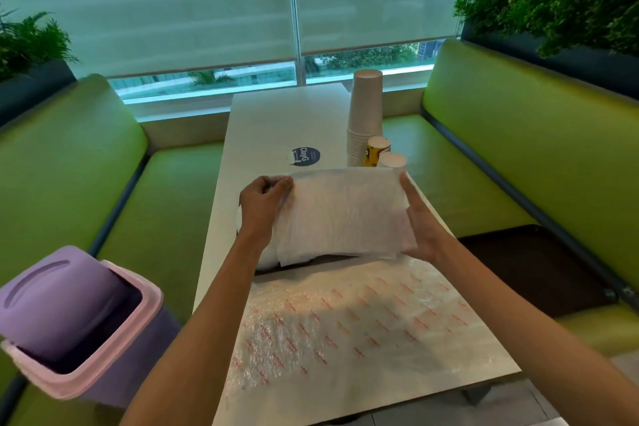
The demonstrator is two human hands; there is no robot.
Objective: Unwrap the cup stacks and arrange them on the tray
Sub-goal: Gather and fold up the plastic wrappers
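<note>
I hold a white foam wrapping sheet (345, 214) above the middle of the table. My left hand (262, 204) pinches its left edge with curled fingers. On its right edge lies my right hand (420, 221), fingers nearly straight, thumb hidden behind the sheet. Under the sheet a dark brown tray (332, 258) shows only as a thin strip, and a white rounded thing pokes out at its left. A tall stack of white cups (364, 114) stands upside down at the far right of the table, with a yellow cup (377, 150) and a small white cup (392, 161) in front of it.
A bubble wrap sheet with red print (345, 328) lies on the white table (262, 128) near me. A purple swing-lid bin (69, 318) stands on the left green bench. A second dark tray (532, 266) lies on the right bench. Planters flank the window.
</note>
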